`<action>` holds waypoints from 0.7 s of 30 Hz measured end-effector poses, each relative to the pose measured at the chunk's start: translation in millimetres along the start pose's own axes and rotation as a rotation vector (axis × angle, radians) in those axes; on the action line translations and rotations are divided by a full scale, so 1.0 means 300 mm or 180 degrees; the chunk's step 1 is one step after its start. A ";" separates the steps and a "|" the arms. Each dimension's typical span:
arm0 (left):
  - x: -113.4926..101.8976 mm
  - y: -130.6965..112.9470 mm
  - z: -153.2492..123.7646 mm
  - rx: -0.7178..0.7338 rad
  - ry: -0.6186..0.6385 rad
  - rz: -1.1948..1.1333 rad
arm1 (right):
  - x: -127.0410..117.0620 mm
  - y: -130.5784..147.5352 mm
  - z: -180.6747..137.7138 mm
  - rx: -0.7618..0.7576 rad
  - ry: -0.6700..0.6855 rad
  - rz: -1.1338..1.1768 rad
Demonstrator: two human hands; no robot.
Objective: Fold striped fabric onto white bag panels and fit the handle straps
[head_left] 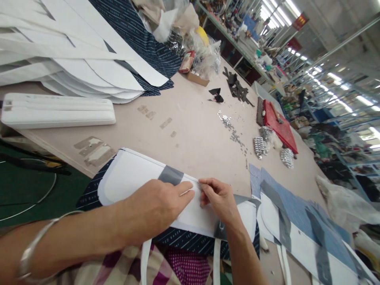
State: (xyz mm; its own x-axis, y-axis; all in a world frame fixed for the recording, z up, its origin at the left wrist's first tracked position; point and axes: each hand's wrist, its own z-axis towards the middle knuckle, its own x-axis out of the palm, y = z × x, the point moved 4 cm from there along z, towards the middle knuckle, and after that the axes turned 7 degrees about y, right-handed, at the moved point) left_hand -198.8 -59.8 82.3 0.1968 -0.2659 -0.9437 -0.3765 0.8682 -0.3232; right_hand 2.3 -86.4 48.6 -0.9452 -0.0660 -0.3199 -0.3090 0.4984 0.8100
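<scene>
A white shaped panel (130, 178) with grey tape strips lies on dark striped fabric (89, 194) at the table's near edge. My left hand (154, 206) lies flat on the panel, fingers stretched out and pressing it down. My right hand (219, 198) is beside it, fingertips pinched at the panel's far edge, on something too small to make out. A metal bangle sits on my left wrist.
A stack of white cut panels (74, 59) and a white foam block (56, 111) lie at the far left. Blue panels with grey tape (297, 221) lie to the right. A red tray (279, 126), silver sequins (234, 134) and black scraps (237, 89) lie farther back.
</scene>
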 end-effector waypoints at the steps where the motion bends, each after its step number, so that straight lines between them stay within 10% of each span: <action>1: 0.020 -0.009 0.041 0.0057 -0.0016 0.0155 | -0.003 -0.001 -0.003 -0.0015 -0.0007 -0.0056; 10: 0.117 -0.016 0.088 0.0111 0.0126 0.0652 | -0.039 0.081 0.007 -0.1207 0.0362 -0.1669; 21: 0.121 -0.016 0.092 0.0149 0.0345 0.0500 | -0.040 0.154 0.076 -0.0820 0.0987 -0.2133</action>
State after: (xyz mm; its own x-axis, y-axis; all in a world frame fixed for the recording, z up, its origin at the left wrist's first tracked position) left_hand -165.0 -62.0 51.6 0.0395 -0.1671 -0.9852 -0.3519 0.9204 -0.1702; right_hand 1.6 -43.0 78.7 -0.5230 -0.5396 -0.6598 -0.8032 0.0530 0.5933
